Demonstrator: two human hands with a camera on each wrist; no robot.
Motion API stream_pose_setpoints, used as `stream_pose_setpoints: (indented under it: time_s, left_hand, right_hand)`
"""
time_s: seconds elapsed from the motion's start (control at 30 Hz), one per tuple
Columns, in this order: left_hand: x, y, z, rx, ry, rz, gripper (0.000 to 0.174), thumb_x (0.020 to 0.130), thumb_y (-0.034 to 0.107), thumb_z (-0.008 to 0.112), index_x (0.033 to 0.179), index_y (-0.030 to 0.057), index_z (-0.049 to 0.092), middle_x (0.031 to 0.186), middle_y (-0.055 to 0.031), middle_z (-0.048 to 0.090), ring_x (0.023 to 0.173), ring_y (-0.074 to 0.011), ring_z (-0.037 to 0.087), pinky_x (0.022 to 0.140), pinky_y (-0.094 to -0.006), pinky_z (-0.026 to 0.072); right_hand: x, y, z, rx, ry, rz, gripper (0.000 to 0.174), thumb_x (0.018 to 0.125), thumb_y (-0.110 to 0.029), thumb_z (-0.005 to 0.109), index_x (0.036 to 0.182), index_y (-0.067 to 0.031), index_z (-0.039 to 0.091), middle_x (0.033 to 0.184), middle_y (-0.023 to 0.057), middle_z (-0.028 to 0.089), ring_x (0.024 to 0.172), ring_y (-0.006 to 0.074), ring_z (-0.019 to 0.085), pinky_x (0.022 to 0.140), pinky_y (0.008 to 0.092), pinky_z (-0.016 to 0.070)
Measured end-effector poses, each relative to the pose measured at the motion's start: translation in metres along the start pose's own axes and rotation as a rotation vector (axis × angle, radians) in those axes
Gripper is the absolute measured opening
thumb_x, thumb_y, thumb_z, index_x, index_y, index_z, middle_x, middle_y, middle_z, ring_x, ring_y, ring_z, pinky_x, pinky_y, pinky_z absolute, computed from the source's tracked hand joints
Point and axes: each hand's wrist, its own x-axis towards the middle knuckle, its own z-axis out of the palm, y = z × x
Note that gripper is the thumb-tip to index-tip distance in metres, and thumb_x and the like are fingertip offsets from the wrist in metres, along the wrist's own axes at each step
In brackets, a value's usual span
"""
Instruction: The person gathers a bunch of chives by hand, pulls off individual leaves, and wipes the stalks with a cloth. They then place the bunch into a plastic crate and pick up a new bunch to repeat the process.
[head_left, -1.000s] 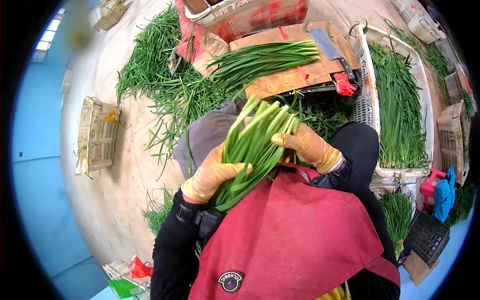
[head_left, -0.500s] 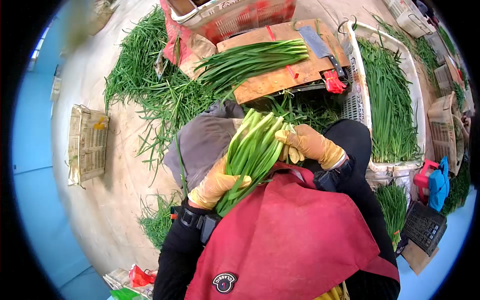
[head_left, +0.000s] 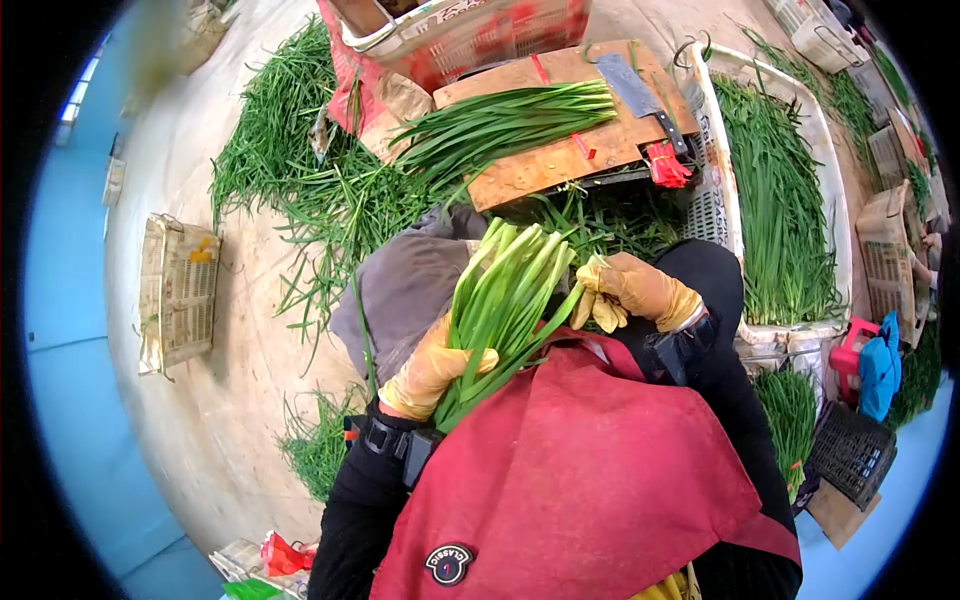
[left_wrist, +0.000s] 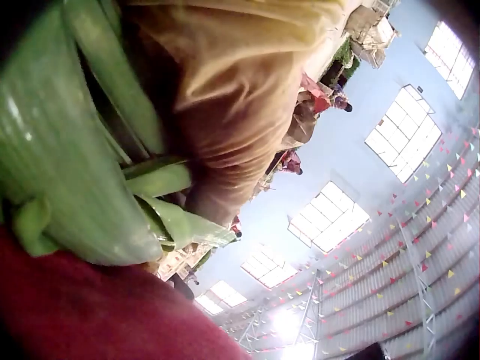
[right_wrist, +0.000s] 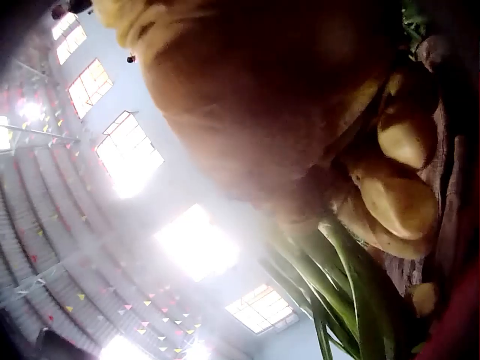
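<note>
Two gloves in my head view, mid-frame | left hand (head_left: 430, 372): fingers curled round green bundle (head_left: 508, 295), centre, above red apron (head_left: 570, 450) | right hand (head_left: 640, 290): fingers curled, pinching pale stalk (head_left: 574, 298) at bundle's right edge | board (head_left: 520, 182) edge upper centre, crate (head_left: 738, 200) rim right | floor (head_left: 255, 380) stretches left.

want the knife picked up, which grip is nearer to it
Right: the right grip is below the knife in the head view, while the left grip, holding green stalks, is lower and farther left.
</note>
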Motion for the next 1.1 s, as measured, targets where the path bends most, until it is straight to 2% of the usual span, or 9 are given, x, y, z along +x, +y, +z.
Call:
stream_pose_setpoints:
  time_s: [0.1, 0.33, 0.37, 0.43, 0.53, 0.67, 0.73, 0.8, 1.1]
  left_hand:
    - [-0.001, -0.002, 0.001, 0.005, 0.055, -0.028, 0.084, 0.069, 0.016, 0.079, 0.140, 0.0013, 0.038, 0.131, -0.0153, 0.053, 0.114, -0.0257, 0.058, 0.101, -0.0358, 0.0435]
    - [-0.002, 0.004, 0.009, -0.054, -0.004, -0.026, 0.075, 0.076, 0.012, 0.071, 0.141, 0.0024, 0.037, 0.128, -0.0109, 0.056, 0.113, -0.0207, 0.056, 0.099, -0.0325, 0.0422]
    - [-0.003, 0.004, 0.008, -0.055, 0.011, -0.020, 0.074, 0.076, 0.012, 0.071, 0.141, 0.0021, 0.037, 0.126, -0.0111, 0.056, 0.112, -0.0210, 0.057, 0.098, -0.0326, 0.0432]
    - [-0.004, 0.005, 0.004, -0.046, 0.022, -0.019, 0.073, 0.076, 0.013, 0.071, 0.140, 0.0019, 0.038, 0.124, -0.0107, 0.057, 0.109, -0.0206, 0.058, 0.096, -0.0323, 0.0445]
    - [-0.006, 0.003, -0.002, -0.025, 0.056, -0.026, 0.072, 0.076, 0.017, 0.072, 0.139, 0.0014, 0.039, 0.124, -0.0125, 0.057, 0.108, -0.0217, 0.058, 0.094, -0.0340, 0.0469]
    - [-0.003, 0.006, -0.001, 0.002, 0.111, -0.033, 0.073, 0.078, 0.028, 0.071, 0.137, -0.0001, 0.040, 0.124, -0.0172, 0.057, 0.109, -0.0258, 0.060, 0.094, -0.0382, 0.0496]
    - [-0.002, 0.007, 0.006, -0.008, 0.110, -0.028, 0.071, 0.080, 0.033, 0.068, 0.137, 0.0000, 0.040, 0.124, -0.0162, 0.057, 0.108, -0.0248, 0.060, 0.095, -0.0373, 0.0488]
    - [0.000, 0.008, 0.008, 0.023, 0.109, -0.016, 0.070, 0.083, 0.041, 0.063, 0.137, 0.0002, 0.041, 0.124, -0.0153, 0.057, 0.108, -0.0242, 0.060, 0.096, -0.0361, 0.0473]
    - [0.000, -0.001, -0.003, -0.210, 0.134, -0.142, 0.067, 0.088, 0.043, 0.058, 0.138, 0.0010, 0.042, 0.127, -0.0170, 0.057, 0.109, -0.0263, 0.060, 0.099, -0.0371, 0.0459]
  right_hand:
    - [-0.007, -0.003, -0.008, -0.022, -0.017, -0.014, 0.060, 0.098, -0.045, 0.042, 0.079, 0.0023, 0.072, 0.053, 0.0057, 0.059, 0.041, 0.0109, 0.049, 0.040, 0.0224, 0.0374]
    - [-0.015, 0.030, -0.035, -0.285, 0.328, 0.056, 0.028, 0.097, -0.024, 0.050, 0.095, -0.0017, 0.067, 0.070, 0.0054, 0.062, 0.060, 0.0112, 0.057, 0.055, 0.0236, 0.0462]
    - [-0.014, 0.041, -0.033, -0.769, 0.429, -0.267, 0.025, 0.096, -0.022, 0.050, 0.097, -0.0020, 0.066, 0.071, 0.0050, 0.063, 0.063, 0.0118, 0.058, 0.058, 0.0245, 0.0474]
    - [-0.014, 0.056, -0.029, -0.905, 0.441, -0.430, 0.018, 0.093, -0.016, 0.055, 0.101, -0.0033, 0.065, 0.080, 0.0090, 0.066, 0.072, 0.0220, 0.064, 0.069, 0.0309, 0.0515]
    - [-0.024, 0.018, -0.011, -0.099, 0.227, 0.241, 0.021, 0.092, -0.019, 0.057, 0.104, -0.0034, 0.065, 0.093, 0.0120, 0.068, 0.081, 0.0271, 0.064, 0.078, 0.0361, 0.0508]
    - [0.015, 0.021, 0.012, -0.207, 0.158, -0.274, 0.042, 0.093, -0.035, 0.059, 0.117, -0.0013, 0.060, 0.106, 0.0101, 0.066, 0.094, 0.0185, 0.062, 0.086, 0.0334, 0.0489]
    - [0.035, 0.004, 0.043, 0.299, 0.150, -0.474, 0.046, 0.088, -0.032, 0.065, 0.123, -0.0031, 0.056, 0.115, 0.0076, 0.063, 0.102, 0.0176, 0.059, 0.092, 0.0315, 0.0463]
    - [0.035, -0.015, 0.058, 0.730, 0.006, -0.272, 0.051, 0.080, -0.020, 0.071, 0.126, -0.0048, 0.053, 0.118, 0.0065, 0.062, 0.107, 0.0164, 0.057, 0.095, 0.0315, 0.0451]
    - [0.043, -0.013, 0.052, 0.664, -0.106, -0.319, 0.070, 0.077, -0.018, 0.072, 0.137, -0.0035, 0.040, 0.122, 0.0100, 0.058, 0.110, 0.0191, 0.058, 0.094, 0.0342, 0.0481]
